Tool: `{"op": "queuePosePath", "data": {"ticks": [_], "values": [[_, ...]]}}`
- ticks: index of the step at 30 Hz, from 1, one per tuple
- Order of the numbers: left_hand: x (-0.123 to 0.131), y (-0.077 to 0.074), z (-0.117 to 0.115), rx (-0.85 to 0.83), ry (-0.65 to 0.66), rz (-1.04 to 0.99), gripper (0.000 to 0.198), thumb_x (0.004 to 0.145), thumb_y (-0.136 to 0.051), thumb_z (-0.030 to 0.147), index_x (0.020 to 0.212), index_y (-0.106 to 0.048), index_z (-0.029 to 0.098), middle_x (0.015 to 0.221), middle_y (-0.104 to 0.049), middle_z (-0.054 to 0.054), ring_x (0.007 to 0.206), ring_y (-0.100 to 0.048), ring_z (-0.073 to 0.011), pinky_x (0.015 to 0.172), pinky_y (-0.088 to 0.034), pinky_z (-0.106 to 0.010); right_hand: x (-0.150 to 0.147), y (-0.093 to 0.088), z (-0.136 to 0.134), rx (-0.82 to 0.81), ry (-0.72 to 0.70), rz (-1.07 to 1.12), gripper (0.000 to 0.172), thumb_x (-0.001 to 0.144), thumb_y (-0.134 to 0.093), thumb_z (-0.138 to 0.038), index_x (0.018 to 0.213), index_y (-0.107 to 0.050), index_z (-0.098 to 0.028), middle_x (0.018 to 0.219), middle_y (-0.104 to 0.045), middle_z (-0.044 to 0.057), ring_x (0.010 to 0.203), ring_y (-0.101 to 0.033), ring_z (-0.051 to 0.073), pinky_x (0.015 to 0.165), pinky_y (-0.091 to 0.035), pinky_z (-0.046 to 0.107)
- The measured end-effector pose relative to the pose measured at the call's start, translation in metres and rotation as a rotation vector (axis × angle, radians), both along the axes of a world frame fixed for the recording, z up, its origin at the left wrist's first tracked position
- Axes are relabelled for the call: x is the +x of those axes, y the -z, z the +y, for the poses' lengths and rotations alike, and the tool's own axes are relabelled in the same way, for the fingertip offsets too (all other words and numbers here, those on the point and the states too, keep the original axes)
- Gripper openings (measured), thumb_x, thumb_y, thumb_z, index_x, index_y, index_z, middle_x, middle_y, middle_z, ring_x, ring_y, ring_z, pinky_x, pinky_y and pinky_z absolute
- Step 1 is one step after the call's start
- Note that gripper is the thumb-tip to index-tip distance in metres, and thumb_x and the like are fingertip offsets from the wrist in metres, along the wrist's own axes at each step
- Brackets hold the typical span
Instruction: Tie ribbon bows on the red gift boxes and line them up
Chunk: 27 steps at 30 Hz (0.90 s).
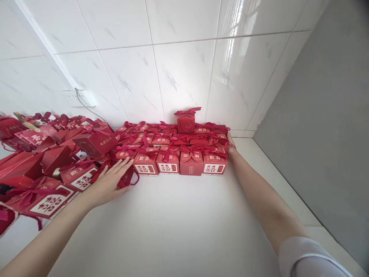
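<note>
Nearest: rolled pale-grey fabric sleeve (305,256) on the right arm, lower right; left forearm is bare, coming in from lower left. Both reach over a smooth white table (161,227). Left side: loose heap of red cardboard gift boxes (50,200) with magenta ribbons, several tipped over, some showing white panels with red characters. Left hand (112,182): open, fingers extended, palm down, at the left end of the stacked block, over a small dark-red box with a red cord loop (135,179). Block itself: red cardboard ribbon-tied boxes (168,163) packed side by side in rows on the table, between the hands; front row has three white-panel faces and one plain red face, third from left. Right hand (231,148): against the block's right end, fingers mostly hidden behind it, can't tell if they're gripping. Rear: single red bow-topped box (186,123) upright above the back row. Behind: glossy white marbled tile wall (184,73); white plastic socket plate (79,99) with grey cable (89,109) at left. Flat grey panel (323,115) at right.
</note>
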<state>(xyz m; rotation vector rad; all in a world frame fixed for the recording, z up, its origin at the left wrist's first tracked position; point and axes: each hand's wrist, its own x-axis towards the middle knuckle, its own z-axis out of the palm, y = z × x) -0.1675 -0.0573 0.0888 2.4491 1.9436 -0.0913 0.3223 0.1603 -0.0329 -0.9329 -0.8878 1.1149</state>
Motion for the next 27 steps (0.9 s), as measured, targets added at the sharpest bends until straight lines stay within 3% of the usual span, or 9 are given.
{"op": "queuePosePath", "data": {"ticks": [3, 6, 13, 17, 20, 23, 27], "values": [[0.0, 0.002, 0.001, 0.006, 0.006, 0.012, 0.085, 0.09, -0.05, 0.053, 0.159, -0.004, 0.032, 0.166, -0.01, -0.004, 0.153, -0.01, -0.0331, 0.12, -0.014, -0.063, -0.006, -0.006, -0.008, -0.12, -0.181, 0.018, 0.07, 0.087, -0.039, -0.078, 0.111, -0.071, -0.021, 0.107, -0.076, 0.011, 0.108, -0.068, 0.036, 0.096, -0.052, 0.058], [0.0, 0.004, 0.003, 0.03, 0.01, 0.003, 0.085, 0.091, -0.049, 0.053, 0.159, -0.005, 0.03, 0.166, -0.012, -0.007, 0.153, -0.012, -0.0342, 0.119, -0.015, -0.063, -0.005, -0.011, -0.01, -0.205, -0.256, 0.016, 0.066, 0.087, -0.041, -0.077, 0.108, -0.072, -0.022, 0.108, -0.076, 0.011, 0.114, -0.066, 0.038, 0.099, -0.049, 0.059], [0.005, 0.005, 0.004, 0.06, -0.012, 0.024, 0.078, 0.093, -0.044, 0.049, 0.159, -0.008, 0.029, 0.166, -0.014, -0.005, 0.153, -0.015, -0.0323, 0.119, -0.016, -0.064, 0.0, -0.019, -0.007, -0.241, -0.16, -0.002, 0.053, 0.085, -0.053, -0.071, 0.099, -0.071, -0.024, 0.098, -0.078, 0.008, 0.115, -0.065, 0.036, 0.108, -0.043, 0.055], [0.008, 0.005, 0.002, 0.074, -0.02, 0.028, 0.078, 0.093, -0.044, 0.048, 0.159, -0.009, 0.028, 0.166, -0.016, -0.006, 0.152, -0.019, -0.0326, 0.12, -0.017, -0.062, 0.002, -0.013, -0.029, -0.213, -0.112, 0.056, 0.065, 0.086, -0.034, -0.08, 0.11, -0.068, -0.03, 0.109, -0.075, 0.006, 0.118, -0.063, 0.034, 0.105, -0.047, 0.055], [0.009, 0.005, 0.002, 0.086, -0.007, 0.036, 0.077, 0.093, -0.043, 0.05, 0.159, -0.009, 0.027, 0.165, -0.016, -0.005, 0.152, -0.018, -0.0315, 0.12, -0.016, -0.061, 0.003, -0.005, -0.05, -0.208, -0.089, 0.086, 0.065, 0.084, -0.032, -0.082, 0.115, -0.065, -0.035, 0.121, -0.071, 0.003, 0.125, -0.059, 0.033, 0.105, -0.048, 0.054], [0.009, 0.006, 0.002, 0.088, -0.007, 0.03, 0.078, 0.093, -0.044, 0.049, 0.159, -0.01, 0.028, 0.165, -0.017, -0.005, 0.152, -0.017, -0.0314, 0.12, -0.015, -0.062, -0.006, -0.001, -0.063, -0.173, -0.114, 0.103, 0.065, 0.085, -0.032, -0.081, 0.119, -0.063, -0.035, 0.127, -0.068, 0.002, 0.126, -0.059, 0.032, 0.104, -0.048, 0.054], [0.004, 0.006, 0.002, 0.089, -0.017, -0.021, 0.078, 0.092, -0.046, 0.047, 0.159, -0.01, 0.031, 0.166, -0.013, -0.004, 0.151, -0.022, -0.0326, 0.12, -0.016, -0.062, -0.036, -0.007, -0.062, -0.136, -0.232, 0.104, 0.071, 0.085, -0.035, -0.081, 0.119, -0.067, -0.028, 0.118, -0.073, 0.007, 0.12, -0.062, 0.035, 0.101, -0.049, 0.056]]}}
